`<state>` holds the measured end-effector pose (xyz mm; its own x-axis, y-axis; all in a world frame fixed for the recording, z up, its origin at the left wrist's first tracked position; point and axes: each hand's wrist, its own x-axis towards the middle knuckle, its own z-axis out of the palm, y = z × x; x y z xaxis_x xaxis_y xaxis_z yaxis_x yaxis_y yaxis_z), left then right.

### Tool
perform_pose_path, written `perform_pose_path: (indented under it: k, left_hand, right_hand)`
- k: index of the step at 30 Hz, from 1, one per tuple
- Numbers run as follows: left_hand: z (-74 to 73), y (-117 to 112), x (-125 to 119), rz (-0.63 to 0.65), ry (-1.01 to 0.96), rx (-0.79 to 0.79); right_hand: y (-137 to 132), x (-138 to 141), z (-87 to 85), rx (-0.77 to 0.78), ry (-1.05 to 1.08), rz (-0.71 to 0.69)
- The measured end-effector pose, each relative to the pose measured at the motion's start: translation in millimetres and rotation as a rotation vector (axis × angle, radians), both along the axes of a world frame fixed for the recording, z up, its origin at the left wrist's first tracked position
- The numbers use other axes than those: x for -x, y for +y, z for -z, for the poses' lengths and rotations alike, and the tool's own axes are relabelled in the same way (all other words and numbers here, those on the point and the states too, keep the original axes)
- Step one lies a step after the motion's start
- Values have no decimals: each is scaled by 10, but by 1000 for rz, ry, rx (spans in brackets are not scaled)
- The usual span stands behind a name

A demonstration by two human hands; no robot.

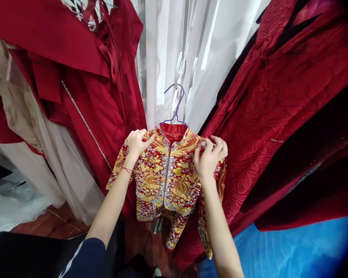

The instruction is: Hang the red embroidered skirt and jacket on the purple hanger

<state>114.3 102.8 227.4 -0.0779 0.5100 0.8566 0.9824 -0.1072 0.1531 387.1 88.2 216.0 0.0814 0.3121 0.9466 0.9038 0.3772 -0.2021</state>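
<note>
A short red jacket [153, 173] with dense gold and silver embroidery faces me, its front closed along the middle. It is on a purple wire hanger [178, 106], whose hook rises above the red-lined stand collar. My left hand [137, 144] grips the shoulder on the left side, thumb lying across the front and fingers over the top. On the other shoulder, my right hand [210, 154] closes with bent fingers on the cloth. A thin red string bracelet [127, 170] circles my left wrist. More gold-embroidered red cloth hangs below the jacket's hem.
Red dresses [87, 77] hang on the left beside pale beige gowns [49, 146]. To the right are a red patterned garment [278, 104] and dark velvet. Behind the hanger are white curtains [158, 50] with white hangers. Blue fabric [301, 251] spreads at lower right; a black surface [26, 255] is at lower left.
</note>
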Motion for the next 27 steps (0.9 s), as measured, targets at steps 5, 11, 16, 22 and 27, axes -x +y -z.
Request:
perform_pose_path:
  k: [5, 11, 16, 22, 27]
  left_hand:
    - [49, 29, -26, 6, -5, -18]
    - [82, 83, -5, 29, 18, -61]
    - [70, 64, -33, 67, -7, -76]
    - [34, -50, -59, 138, -41, -55]
    - [45, -68, -47, 178, -57, -92]
  right_hand:
    - [-298, 634, 399, 100, 59, -215]
    - [-182, 940, 406, 241, 129, -114]
    - [-123, 961, 340, 340, 224, -77]
    - [-172, 990, 347, 432, 420, -125]
    - [-197, 1078, 366, 364, 556, -118]
